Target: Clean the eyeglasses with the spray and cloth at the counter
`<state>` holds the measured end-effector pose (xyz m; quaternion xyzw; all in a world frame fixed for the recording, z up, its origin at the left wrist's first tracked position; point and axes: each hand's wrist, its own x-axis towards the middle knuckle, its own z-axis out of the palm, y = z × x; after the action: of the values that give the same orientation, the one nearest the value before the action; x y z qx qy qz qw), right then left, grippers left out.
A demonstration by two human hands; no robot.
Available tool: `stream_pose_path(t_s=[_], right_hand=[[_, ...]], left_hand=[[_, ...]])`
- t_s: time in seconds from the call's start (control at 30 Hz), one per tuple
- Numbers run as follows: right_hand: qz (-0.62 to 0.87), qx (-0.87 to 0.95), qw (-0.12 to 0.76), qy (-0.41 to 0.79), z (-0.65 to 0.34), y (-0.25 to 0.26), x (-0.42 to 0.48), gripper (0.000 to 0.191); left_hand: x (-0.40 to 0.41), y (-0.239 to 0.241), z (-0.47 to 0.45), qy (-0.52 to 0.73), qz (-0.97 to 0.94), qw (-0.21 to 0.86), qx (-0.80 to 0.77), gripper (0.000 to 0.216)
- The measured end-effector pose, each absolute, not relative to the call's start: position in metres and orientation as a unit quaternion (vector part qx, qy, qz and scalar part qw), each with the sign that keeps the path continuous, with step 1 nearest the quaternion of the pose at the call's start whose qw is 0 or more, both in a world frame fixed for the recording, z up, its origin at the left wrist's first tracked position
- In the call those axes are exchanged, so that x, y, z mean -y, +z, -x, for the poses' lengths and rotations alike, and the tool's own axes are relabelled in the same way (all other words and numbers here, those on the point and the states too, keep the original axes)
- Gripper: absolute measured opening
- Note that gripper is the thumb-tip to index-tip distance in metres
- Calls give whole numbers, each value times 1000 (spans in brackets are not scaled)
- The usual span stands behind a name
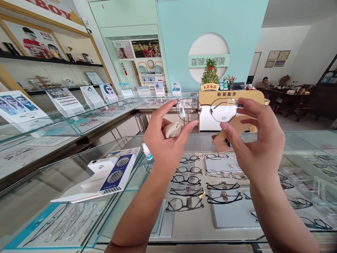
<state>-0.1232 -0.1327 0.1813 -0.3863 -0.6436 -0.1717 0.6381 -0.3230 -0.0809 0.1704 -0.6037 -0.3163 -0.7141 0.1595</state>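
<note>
A pair of thin dark-framed eyeglasses (pixel 205 106) is held up at chest height above the glass counter, its lenses facing me. My left hand (pixel 168 137) pinches the left lens rim between thumb and forefinger. A crumpled beige cloth (pixel 173 130) is tucked in that same palm under the curled fingers. My right hand (pixel 259 140) grips the right rim at its outer corner and lower edge. A small printed mark (pixel 224 118) shows on the right lens. Behind my left wrist a small white spray bottle (pixel 147 151) stands on the counter.
The glass display counter (pixel 126 196) in front of me contains several rows of eyeglasses (pixel 188 180). On its top are a white and blue display stand (pixel 116 172) and a wooden stand (pixel 219 141). Another showcase (pixel 105 112) runs along the left. Farther back, a person (pixel 264 83) sits near a dark table.
</note>
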Motion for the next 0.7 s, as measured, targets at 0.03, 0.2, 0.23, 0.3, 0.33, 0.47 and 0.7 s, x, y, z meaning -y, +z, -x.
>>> stream_pose_path(t_s=[0.03, 0.2, 0.23, 0.3, 0.33, 0.47, 0.7], right_hand=[[385, 643, 638, -175, 124, 181, 133, 52], [383, 644, 636, -182, 123, 182, 132, 50], [385, 646, 634, -178, 123, 181, 131, 49], [388, 653, 630, -164, 121, 180, 129, 48], [390, 656, 628, -152, 120, 180, 128, 48], [388, 664, 630, -109, 119, 178, 124, 51], [379, 664, 637, -92, 121, 177, 125, 48]], left_hand=[[81, 170, 323, -713, 604, 160, 319, 58], [77, 168, 324, -718, 600, 162, 313, 59], [76, 167, 325, -720, 599, 164, 310, 61], [74, 166, 326, -722, 598, 170, 302, 64], [74, 166, 326, -723, 598, 175, 299, 65], [75, 166, 327, -724, 598, 197, 282, 66], [72, 164, 327, -728, 596, 208, 268, 66]])
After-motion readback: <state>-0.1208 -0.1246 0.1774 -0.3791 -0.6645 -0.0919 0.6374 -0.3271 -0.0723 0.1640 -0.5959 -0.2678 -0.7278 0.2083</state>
